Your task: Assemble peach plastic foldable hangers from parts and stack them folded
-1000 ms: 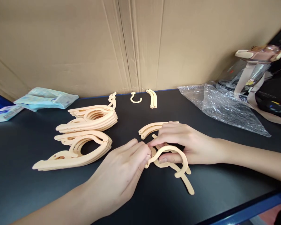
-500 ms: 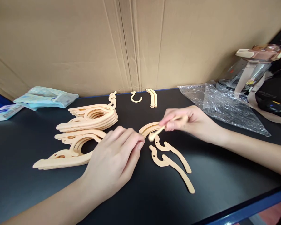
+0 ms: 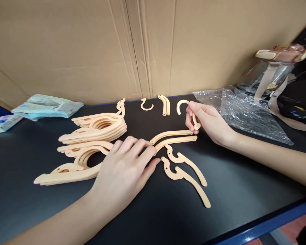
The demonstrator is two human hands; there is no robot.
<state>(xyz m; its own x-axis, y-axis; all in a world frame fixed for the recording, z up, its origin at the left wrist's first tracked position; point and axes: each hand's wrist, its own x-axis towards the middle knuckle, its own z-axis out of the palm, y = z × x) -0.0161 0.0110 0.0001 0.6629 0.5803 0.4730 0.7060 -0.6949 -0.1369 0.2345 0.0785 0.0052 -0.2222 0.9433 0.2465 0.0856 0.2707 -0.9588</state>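
Observation:
My right hand (image 3: 204, 119) is closed on a beige plastic hanger hook (image 3: 180, 108), its curved tip pointing left and its round knob end hanging below the fingers. My left hand (image 3: 129, 163) rests palm down with fingers bent and thumb apart; its fingertips are at the left ends of two curved hanger bars, the upper bar (image 3: 170, 133) and the lower bar (image 3: 177, 140). Whether they touch the bars, I cannot tell. Nearer me lie two notched hanger arms, one (image 3: 193, 166) just behind the other (image 3: 196, 185).
Stacks of folded hanger parts, a back stack (image 3: 109, 127) and a front stack (image 3: 68, 175), lie left. Another hook (image 3: 148, 108) and slim bars (image 3: 164, 105) lie by the cardboard (image 3: 91, 51). Tissue packs (image 3: 46, 107) are far left; clear plastic wrap (image 3: 250, 115) and a bottle (image 3: 277, 71) stand right.
My right hand has moved up and away from the bars, turning the hook so its curve shows. My left thumb has spread away from the fingers. Both bars are now uncovered.

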